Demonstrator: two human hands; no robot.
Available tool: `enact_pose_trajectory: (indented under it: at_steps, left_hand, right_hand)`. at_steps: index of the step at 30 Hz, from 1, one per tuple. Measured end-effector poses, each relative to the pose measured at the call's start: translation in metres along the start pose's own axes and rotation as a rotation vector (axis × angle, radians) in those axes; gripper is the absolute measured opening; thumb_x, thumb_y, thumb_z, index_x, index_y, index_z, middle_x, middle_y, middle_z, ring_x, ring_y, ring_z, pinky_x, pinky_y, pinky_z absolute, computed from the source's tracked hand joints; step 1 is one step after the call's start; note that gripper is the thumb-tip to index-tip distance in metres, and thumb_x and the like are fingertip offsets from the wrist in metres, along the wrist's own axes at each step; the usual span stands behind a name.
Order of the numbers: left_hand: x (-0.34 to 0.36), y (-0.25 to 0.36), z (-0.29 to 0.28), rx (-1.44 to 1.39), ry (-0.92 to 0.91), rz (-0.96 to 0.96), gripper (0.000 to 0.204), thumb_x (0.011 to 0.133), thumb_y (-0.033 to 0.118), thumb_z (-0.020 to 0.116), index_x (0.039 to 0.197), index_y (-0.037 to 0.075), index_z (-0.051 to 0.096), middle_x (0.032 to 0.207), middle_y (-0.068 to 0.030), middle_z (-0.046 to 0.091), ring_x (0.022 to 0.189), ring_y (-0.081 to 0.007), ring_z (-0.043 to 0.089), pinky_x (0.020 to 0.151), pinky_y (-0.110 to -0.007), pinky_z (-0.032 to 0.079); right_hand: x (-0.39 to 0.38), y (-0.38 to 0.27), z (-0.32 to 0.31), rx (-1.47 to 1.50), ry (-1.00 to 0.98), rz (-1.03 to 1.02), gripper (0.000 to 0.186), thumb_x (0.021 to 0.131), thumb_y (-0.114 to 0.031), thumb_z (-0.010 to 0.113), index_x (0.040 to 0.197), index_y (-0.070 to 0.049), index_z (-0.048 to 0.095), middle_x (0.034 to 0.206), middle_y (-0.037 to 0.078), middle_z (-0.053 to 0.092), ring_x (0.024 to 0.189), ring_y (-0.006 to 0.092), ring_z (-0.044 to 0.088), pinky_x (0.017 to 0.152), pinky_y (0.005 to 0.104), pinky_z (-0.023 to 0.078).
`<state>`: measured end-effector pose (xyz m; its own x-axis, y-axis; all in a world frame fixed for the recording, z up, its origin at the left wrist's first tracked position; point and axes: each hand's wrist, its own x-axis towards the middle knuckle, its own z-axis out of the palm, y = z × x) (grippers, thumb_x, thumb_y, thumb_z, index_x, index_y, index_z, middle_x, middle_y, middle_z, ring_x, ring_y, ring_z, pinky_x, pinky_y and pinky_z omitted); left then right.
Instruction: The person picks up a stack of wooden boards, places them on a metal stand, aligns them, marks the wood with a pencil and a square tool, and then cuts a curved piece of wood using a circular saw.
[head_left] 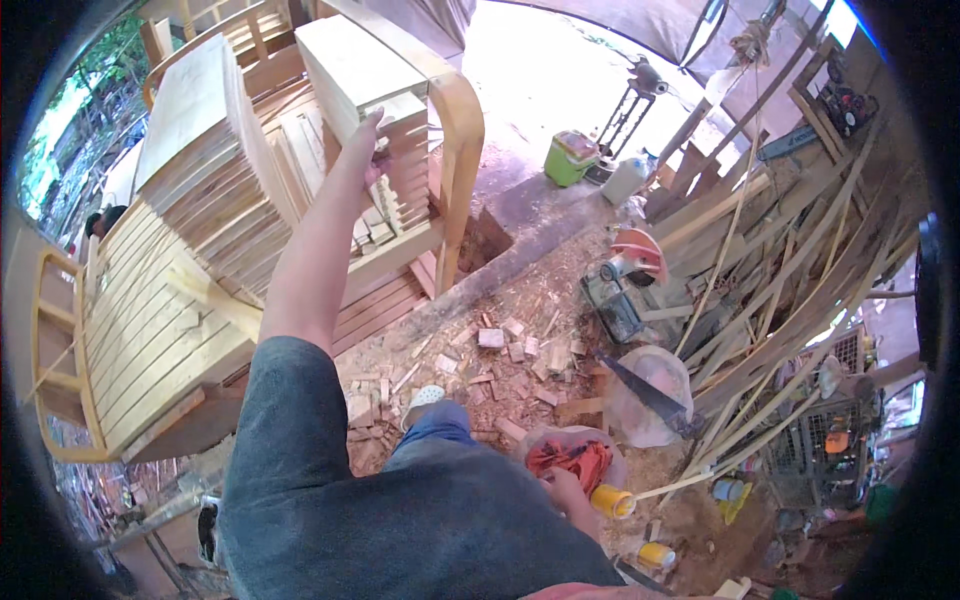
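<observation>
My left hand [373,152] reaches out on a straight arm to a stack of thin pale boards [407,165] at the end of a wooden bench frame. Its fingers are apart and rest against the edges of the boards. My right hand [568,497] is low, near my body, beside a yellow jar [612,501] and the rim of a pale basin [617,466]. Red crumpled material [565,458] lies in that basin. The right fingers are mostly hidden, so whether they grip anything is unclear.
A second stack of boards [185,110] leans over a slatted bench [150,330] on the left. Wood offcuts [490,338] and shavings litter the ground. To the right are a power saw [615,300], a handsaw [640,388], long wood strips [790,290] and a green cooler box [568,160].
</observation>
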<state>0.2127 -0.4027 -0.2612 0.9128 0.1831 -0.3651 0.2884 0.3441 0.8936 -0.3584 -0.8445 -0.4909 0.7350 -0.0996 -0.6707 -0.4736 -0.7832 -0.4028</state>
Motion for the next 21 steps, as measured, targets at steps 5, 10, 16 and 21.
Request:
enact_pose_trajectory:
  at_steps: [5, 10, 16, 21]
  left_hand:
    - [0.04, 0.005, -0.022, 0.35, -0.017, -0.003, 0.079, 0.087, 0.073, 0.063, 0.135, 0.011, 0.057, 0.101, -0.0093, 0.049, 0.077, -0.0218, 0.051, 0.072, -0.038, 0.052]
    - [0.019, 0.022, -0.011, 0.466, -0.069, -0.028, 0.074, 0.091, 0.071, 0.062, 0.128, 0.007, 0.058, 0.097, -0.0084, 0.059, 0.079, -0.0198, 0.06, 0.064, -0.035, 0.053]
    - [0.071, -0.008, -0.026, -0.006, -0.229, 0.146, 0.047, 0.099, 0.051, 0.063, 0.122, 0.011, 0.061, 0.103, -0.008, 0.069, 0.077, -0.0187, 0.065, 0.064, -0.031, 0.051]
    - [0.017, -0.026, -0.03, 0.121, -0.147, 0.035, 0.044, 0.103, 0.048, 0.057, 0.112, 0.006, 0.066, 0.082, -0.0069, 0.069, 0.064, -0.0201, 0.062, 0.063, -0.031, 0.05]
  right_hand:
    - [0.044, -0.088, -0.038, -0.144, 0.002, -0.142, 0.032, 0.09, -0.031, 0.068, 0.102, -0.002, 0.073, 0.102, 0.019, 0.076, 0.097, 0.0356, 0.073, 0.09, 0.0426, 0.056]
    - [0.074, -0.144, -0.063, -0.06, 0.099, -0.219, 0.033, 0.088, -0.031, 0.069, 0.102, -0.002, 0.071, 0.095, 0.019, 0.075, 0.088, 0.0373, 0.073, 0.085, 0.0445, 0.057]
    - [0.091, -0.213, -0.09, -0.088, -0.045, -0.355, 0.04, 0.094, -0.034, 0.068, 0.119, -0.003, 0.069, 0.109, 0.024, 0.073, 0.104, 0.0407, 0.07, 0.092, 0.0459, 0.055]
    - [0.117, -0.298, -0.127, 0.411, -0.126, -0.6, 0.039, 0.094, -0.028, 0.072, 0.121, -0.001, 0.067, 0.113, 0.016, 0.072, 0.108, 0.0278, 0.069, 0.092, 0.0417, 0.056]
